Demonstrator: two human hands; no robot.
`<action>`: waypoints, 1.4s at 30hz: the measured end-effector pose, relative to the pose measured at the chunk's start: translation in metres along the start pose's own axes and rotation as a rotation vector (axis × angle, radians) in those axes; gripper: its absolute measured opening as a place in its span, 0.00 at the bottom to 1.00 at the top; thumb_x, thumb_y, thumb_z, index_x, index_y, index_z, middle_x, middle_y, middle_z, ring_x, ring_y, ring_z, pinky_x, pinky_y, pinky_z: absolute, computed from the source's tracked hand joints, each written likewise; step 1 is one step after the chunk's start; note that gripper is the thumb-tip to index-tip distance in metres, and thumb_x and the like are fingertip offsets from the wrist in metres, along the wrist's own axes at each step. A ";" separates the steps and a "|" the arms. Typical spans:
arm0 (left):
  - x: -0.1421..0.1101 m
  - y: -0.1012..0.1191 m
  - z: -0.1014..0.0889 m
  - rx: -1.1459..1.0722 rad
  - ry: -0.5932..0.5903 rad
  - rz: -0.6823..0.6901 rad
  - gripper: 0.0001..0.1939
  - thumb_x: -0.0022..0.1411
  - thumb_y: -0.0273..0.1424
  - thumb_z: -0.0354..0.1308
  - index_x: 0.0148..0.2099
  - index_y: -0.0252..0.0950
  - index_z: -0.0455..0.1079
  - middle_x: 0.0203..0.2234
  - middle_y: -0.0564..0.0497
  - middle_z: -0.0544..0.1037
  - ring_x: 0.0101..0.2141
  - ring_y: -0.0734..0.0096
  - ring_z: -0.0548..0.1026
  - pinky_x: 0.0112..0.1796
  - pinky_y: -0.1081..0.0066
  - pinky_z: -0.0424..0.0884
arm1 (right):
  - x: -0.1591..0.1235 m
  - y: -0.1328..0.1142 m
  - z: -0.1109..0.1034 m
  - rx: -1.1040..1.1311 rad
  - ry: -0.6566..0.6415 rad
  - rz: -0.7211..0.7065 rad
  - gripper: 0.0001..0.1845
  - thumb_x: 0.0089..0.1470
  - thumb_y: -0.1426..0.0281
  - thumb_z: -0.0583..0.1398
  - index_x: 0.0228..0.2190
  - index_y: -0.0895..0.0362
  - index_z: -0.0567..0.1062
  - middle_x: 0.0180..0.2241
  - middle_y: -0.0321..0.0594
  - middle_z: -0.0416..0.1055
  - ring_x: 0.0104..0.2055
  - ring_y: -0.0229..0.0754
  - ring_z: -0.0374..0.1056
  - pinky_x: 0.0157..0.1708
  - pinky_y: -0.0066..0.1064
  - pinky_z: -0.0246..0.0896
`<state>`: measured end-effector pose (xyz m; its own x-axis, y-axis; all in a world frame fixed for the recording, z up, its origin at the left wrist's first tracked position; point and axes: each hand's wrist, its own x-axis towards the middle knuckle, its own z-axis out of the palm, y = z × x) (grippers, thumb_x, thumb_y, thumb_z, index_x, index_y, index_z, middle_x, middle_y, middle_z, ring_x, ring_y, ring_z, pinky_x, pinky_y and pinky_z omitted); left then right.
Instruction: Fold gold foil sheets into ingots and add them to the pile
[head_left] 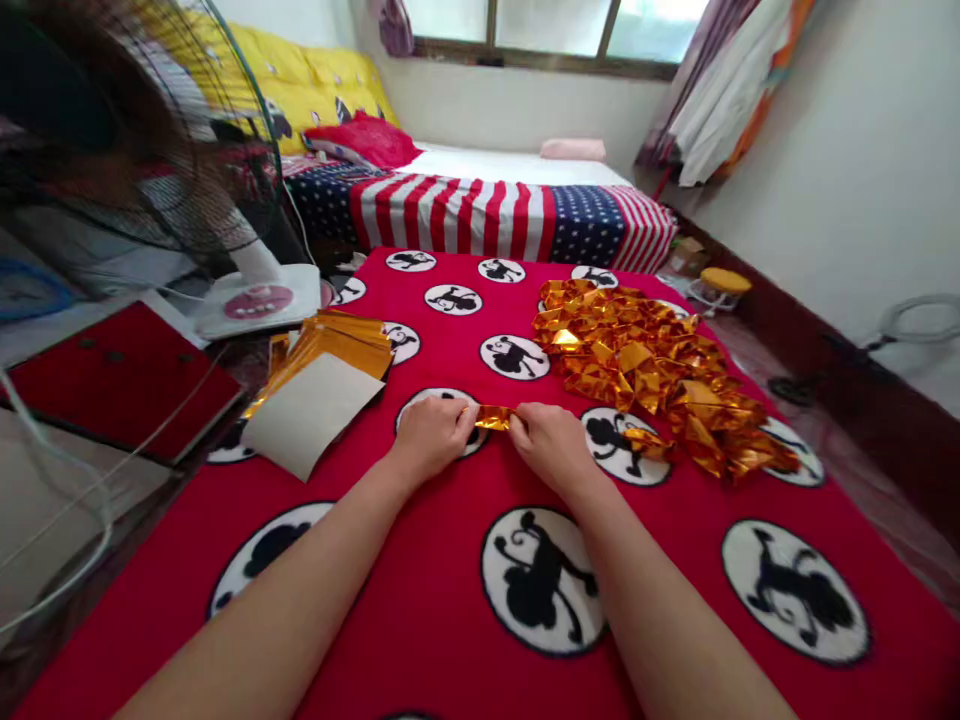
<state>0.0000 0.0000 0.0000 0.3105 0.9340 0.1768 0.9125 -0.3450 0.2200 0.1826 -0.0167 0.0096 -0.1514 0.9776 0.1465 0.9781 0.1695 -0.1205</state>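
Both hands meet over the middle of a red cloth [442,640] printed with black figures in white circles. Between them stretches a narrow, folded strip of shiny gold foil paper [493,418]. My left hand [435,435] is closed on its left end, and my right hand [551,440] pinches the right end. The fingertips are partly hidden behind the hands. To the right lies a heap of folded gold foil pieces [637,360]. On the left, a fanned stack of flat gold foil sheets [337,345] has a pale sheet [311,415] on top.
A fan [259,295] stands at the left edge, beside a dark red panel [120,365] and a white cable [97,500]. Beyond the cloth is a bed with a striped, starred cover [465,215]. A yellow-topped stool [724,282] stands at the right.
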 end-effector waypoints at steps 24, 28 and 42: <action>0.000 -0.003 0.005 -0.049 -0.032 0.013 0.25 0.71 0.41 0.38 0.34 0.38 0.74 0.27 0.46 0.79 0.29 0.63 0.74 0.28 0.67 0.52 | 0.001 0.007 -0.005 0.308 0.055 -0.137 0.17 0.57 0.68 0.54 0.18 0.57 0.70 0.19 0.36 0.69 0.23 0.35 0.56 0.26 0.33 0.37; 0.000 -0.004 0.005 -0.068 -0.042 0.004 0.26 0.70 0.41 0.38 0.34 0.38 0.74 0.26 0.46 0.78 0.28 0.63 0.73 0.28 0.67 0.51 | 0.001 0.006 -0.004 0.313 0.091 -0.080 0.17 0.56 0.69 0.54 0.18 0.56 0.69 0.19 0.36 0.67 0.22 0.35 0.54 0.26 0.33 0.36; -0.002 -0.003 0.004 -0.154 -0.044 -0.013 0.26 0.70 0.42 0.38 0.31 0.38 0.73 0.24 0.47 0.77 0.28 0.64 0.72 0.27 0.67 0.50 | 0.001 0.006 -0.004 0.304 0.051 -0.055 0.17 0.57 0.68 0.53 0.18 0.57 0.69 0.19 0.36 0.67 0.22 0.34 0.54 0.26 0.33 0.36</action>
<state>-0.0025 0.0001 -0.0052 0.3133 0.9404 0.1319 0.8659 -0.3400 0.3670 0.1885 -0.0148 0.0127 -0.1881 0.9596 0.2092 0.8800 0.2592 -0.3980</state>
